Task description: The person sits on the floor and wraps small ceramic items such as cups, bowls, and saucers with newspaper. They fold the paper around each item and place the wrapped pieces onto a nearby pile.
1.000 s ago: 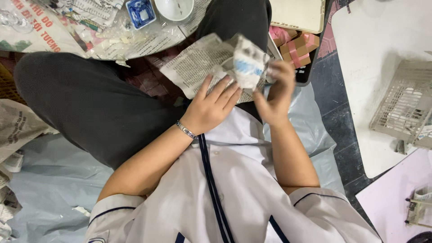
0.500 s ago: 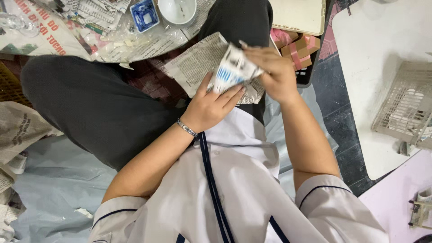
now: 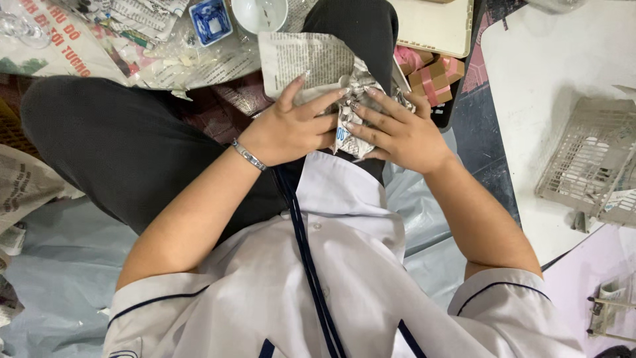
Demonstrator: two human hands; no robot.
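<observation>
I sit cross-legged, and both hands meet over my lap. My left hand (image 3: 291,126), with a silver bracelet at the wrist, presses flat on a sheet of newspaper (image 3: 301,59). My right hand (image 3: 397,132) lies with spread fingers over a small bundle (image 3: 346,129). The bundle is crumpled newspaper around a white and blue package, which shows only as a strip between my hands. The fingertips of both hands touch over the bundle.
On newspaper spread over the floor ahead lie a white bowl (image 3: 260,12), a small blue square dish (image 3: 211,20) and scraps. A beige board (image 3: 434,23) and pink-brown boxes (image 3: 430,76) lie beyond my right hand. A grey plastic basket (image 3: 589,159) stands on a white surface (image 3: 556,59) at the right.
My right hand held the white and blue package up and turned it. Now it is down on my lap with the newspaper folded around it and both hands pressed on it.
</observation>
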